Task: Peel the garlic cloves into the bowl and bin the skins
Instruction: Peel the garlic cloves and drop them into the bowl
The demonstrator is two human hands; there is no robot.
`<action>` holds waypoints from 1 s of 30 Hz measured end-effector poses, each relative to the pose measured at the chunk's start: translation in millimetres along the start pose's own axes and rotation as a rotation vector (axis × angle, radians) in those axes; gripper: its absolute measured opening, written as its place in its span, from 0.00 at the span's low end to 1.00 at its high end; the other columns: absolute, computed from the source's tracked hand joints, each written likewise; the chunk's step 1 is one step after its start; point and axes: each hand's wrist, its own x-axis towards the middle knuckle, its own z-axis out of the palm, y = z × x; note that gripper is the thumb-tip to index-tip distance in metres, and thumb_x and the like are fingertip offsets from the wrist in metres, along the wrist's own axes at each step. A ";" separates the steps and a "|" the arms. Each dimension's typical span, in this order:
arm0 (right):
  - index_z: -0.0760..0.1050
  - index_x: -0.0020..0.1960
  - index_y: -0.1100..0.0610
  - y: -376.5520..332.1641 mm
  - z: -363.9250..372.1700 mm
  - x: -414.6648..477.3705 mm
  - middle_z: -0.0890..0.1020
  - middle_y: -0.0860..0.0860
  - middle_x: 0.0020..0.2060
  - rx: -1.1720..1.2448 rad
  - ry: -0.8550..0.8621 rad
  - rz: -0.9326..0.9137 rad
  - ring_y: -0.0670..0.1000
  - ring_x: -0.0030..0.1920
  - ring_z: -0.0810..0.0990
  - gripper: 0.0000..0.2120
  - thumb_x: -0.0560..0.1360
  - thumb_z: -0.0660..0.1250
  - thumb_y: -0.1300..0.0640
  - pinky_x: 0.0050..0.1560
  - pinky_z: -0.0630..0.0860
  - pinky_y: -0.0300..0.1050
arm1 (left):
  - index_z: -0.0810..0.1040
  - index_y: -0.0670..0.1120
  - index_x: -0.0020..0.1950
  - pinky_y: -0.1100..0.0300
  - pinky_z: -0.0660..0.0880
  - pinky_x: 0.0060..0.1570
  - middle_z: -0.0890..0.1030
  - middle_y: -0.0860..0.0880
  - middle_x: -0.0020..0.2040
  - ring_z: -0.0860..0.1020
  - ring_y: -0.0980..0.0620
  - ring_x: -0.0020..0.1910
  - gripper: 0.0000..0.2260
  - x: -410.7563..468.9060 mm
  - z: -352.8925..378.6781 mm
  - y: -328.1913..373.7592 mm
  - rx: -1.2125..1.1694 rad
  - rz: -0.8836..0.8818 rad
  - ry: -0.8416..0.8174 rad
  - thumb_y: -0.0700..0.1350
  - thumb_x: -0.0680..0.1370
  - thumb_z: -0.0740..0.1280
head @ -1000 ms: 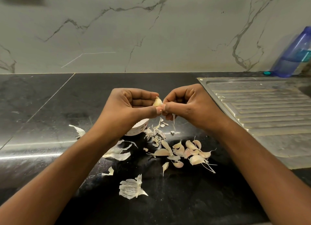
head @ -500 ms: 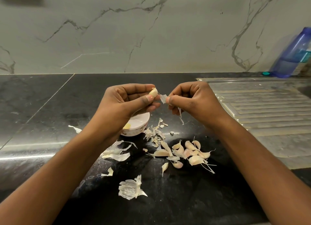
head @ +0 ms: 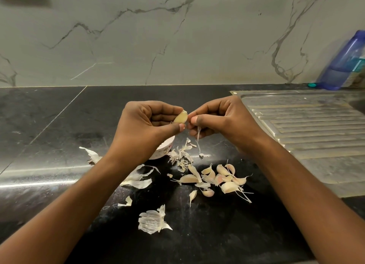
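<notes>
Garlic clove (head: 181,117), mostly bare and yellowish, sat pinched between the thumb and curled fingers of your left hand (head: 146,127), raised above the bench (head: 59,129). You held it right over the small white bowl (head: 165,150), which your wrist half hid, likely so the finished clove could drop straight in. Your right hand (head: 219,121) met it tip to tip, thumb and forefinger nipping a thin strip of skin (head: 198,134) that dangled below; whether it hung free of the clove I could not tell. Loose skins (head: 180,156) lay heaped just beside the bowl, under your hands, where they would naturally fall. None looked binned yet, and no bin showed. The unpeeled cloves (head: 223,179) waited in a cluster nearer you, beside your right forearm, probably for a short reach. A torn bulb husk (head: 153,221) lay apart, nearest you.
</notes>
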 end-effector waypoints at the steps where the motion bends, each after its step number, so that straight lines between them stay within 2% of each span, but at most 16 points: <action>1: 0.86 0.52 0.67 -0.4 0.4 -0.2 0.89 0.59 0.42 0.004 -0.002 0.003 0.58 0.41 0.89 0.05 0.79 0.72 0.67 0.43 0.86 0.47 | 0.86 0.40 0.56 0.58 0.85 0.52 0.89 0.48 0.48 0.88 0.51 0.48 0.14 0.3 0.1 -0.5 0.011 0.011 0.004 0.35 0.72 0.80; 6: 0.87 0.51 0.65 0.8 1.9 0.4 0.89 0.58 0.41 -0.041 -0.013 0.019 0.59 0.42 0.89 0.06 0.78 0.76 0.62 0.46 0.87 0.51 | 0.87 0.41 0.56 0.57 0.85 0.52 0.89 0.49 0.49 0.88 0.52 0.48 0.13 -0.6 1.0 -3.4 0.096 0.073 0.005 0.37 0.73 0.80; 12: 0.86 0.52 0.65 3.4 6.0 0.2 0.89 0.58 0.40 -0.059 -0.016 -0.008 0.59 0.41 0.89 0.05 0.79 0.74 0.64 0.47 0.87 0.59 | 0.87 0.40 0.55 0.57 0.85 0.50 0.89 0.48 0.48 0.88 0.52 0.46 0.12 -1.0 2.5 -5.9 0.075 0.053 0.037 0.37 0.72 0.80; 18: 0.86 0.50 0.66 4.5 7.5 -0.2 0.88 0.58 0.39 -0.066 0.033 -0.054 0.58 0.38 0.89 0.04 0.79 0.74 0.65 0.44 0.88 0.54 | 0.86 0.39 0.54 0.61 0.84 0.48 0.89 0.47 0.46 0.89 0.50 0.45 0.13 -2.3 3.2 -1.9 -0.028 -0.007 0.033 0.36 0.70 0.80; 24: 0.86 0.50 0.66 3.1 8.0 0.3 0.88 0.58 0.38 -0.032 0.056 -0.042 0.57 0.37 0.88 0.04 0.78 0.75 0.65 0.41 0.86 0.47 | 0.85 0.39 0.55 0.58 0.85 0.49 0.89 0.46 0.47 0.89 0.47 0.47 0.13 -1.7 1.0 0.7 -0.121 -0.074 0.015 0.35 0.72 0.79; 30: 0.86 0.51 0.65 0.4 6.2 0.5 0.88 0.58 0.39 -0.026 0.057 -0.021 0.56 0.38 0.88 0.05 0.78 0.75 0.63 0.41 0.86 0.46 | 0.85 0.40 0.57 0.60 0.84 0.48 0.89 0.45 0.48 0.89 0.47 0.47 0.14 -1.6 0.9 4.8 -0.158 -0.106 0.005 0.36 0.73 0.78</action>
